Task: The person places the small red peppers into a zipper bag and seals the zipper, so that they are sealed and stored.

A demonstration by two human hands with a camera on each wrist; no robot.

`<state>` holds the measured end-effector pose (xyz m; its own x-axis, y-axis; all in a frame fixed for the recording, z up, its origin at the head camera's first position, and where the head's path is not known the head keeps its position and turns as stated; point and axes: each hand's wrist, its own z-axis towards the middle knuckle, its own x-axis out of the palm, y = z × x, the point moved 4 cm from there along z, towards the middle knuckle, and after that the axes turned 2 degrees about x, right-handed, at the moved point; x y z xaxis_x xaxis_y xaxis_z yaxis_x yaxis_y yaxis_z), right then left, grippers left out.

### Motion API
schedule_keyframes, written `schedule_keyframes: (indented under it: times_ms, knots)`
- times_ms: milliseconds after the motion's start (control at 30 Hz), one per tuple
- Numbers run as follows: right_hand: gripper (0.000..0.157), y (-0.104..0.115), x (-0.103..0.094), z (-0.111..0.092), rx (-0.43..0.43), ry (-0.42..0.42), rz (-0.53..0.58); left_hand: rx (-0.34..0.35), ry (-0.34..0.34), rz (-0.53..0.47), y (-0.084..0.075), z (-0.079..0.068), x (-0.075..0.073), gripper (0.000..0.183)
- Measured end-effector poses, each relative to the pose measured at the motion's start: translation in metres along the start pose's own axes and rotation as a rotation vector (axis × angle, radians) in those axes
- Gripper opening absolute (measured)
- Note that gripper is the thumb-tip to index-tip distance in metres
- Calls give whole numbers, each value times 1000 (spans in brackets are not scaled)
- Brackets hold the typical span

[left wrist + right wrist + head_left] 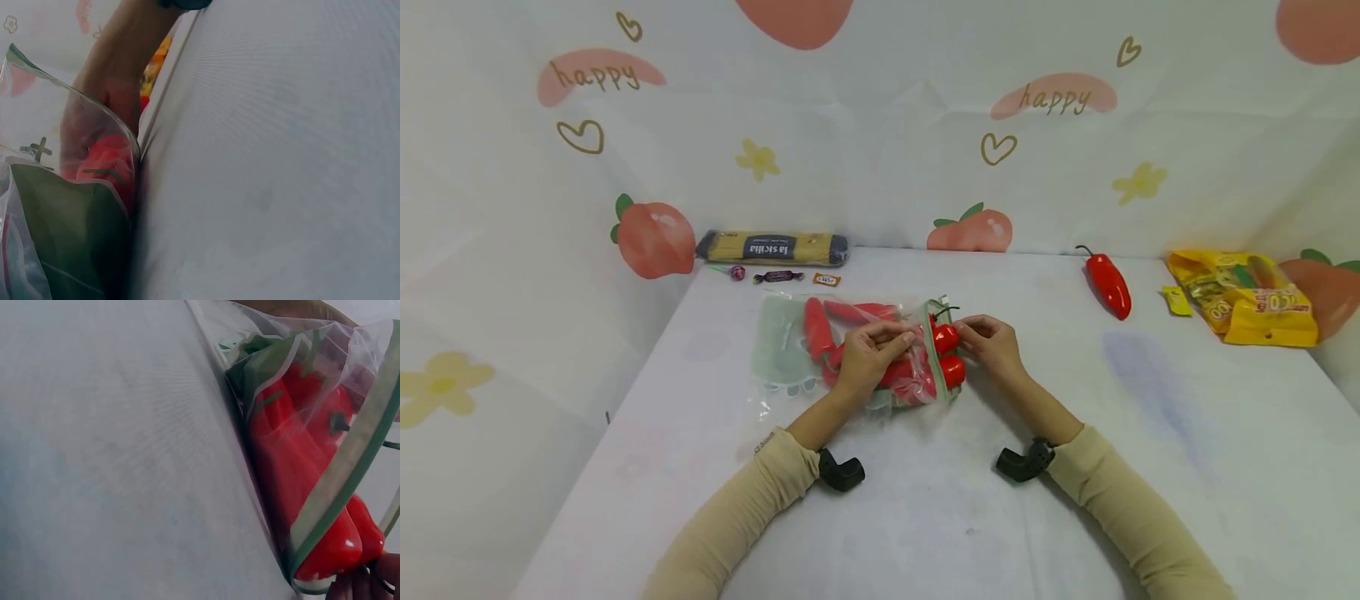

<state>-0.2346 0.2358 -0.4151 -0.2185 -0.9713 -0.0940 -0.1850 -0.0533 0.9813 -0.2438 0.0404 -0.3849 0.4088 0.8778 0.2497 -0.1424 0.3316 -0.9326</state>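
Note:
A clear zip bag with a green back and green edging (781, 329) lies on its side on the white table, holding several long red peppers (818, 329). My left hand (868, 354) pinches the bag's clear front film near its mouth. Two shiny red pepper ends (952, 371) stick out of the mouth, past the green edge. At the upper one my right hand (997, 343) has thumb and fingers together on its end. In the right wrist view those fingertips (359, 584) meet the end of a protruding pepper (340, 550), partly cropped by the frame.
A loose red pepper (1107, 285) lies at the back right, beside a small yellow packet (1177, 301) and a yellow snack bag (1262, 308). At the back left are a spaghetti pack (767, 247), a lollipop (738, 272), a dark wrapped candy (778, 277) and an orange packet (827, 280).

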Motion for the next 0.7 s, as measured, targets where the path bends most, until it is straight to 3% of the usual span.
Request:
schedule_keyframes:
  times_ms: [133, 233, 300, 367, 433, 567, 633, 700]
  knots:
    - [37, 0, -2, 2, -46, 16, -138, 8, -2, 8, -1, 0, -1, 24]
    - [37, 2, -9, 4, -122, -7, -158, 13, -2, 4, -1, 0, -1, 24]
    - [38, 6, -18, 8, -181, -22, -115, 16, -6, -1, -1, 0, -1, 24]
    - [38, 10, -31, 14, -223, -37, 14, 17, -8, -5, -1, 1, -2, 25]
    - [33, 15, -51, 22, -253, -76, 138, 16, -11, -10, -1, 1, -2, 25]
    - [19, 27, -107, 43, -301, -266, 342, 19, -24, -15, -1, 0, -3, 25]
    - [22, 31, -137, 52, -292, -389, 359, 21, -32, -14, -1, -1, -3, 24]
    - [25, 32, -164, 58, -234, -492, 290, 26, -36, -15, -1, -1, -3, 24]
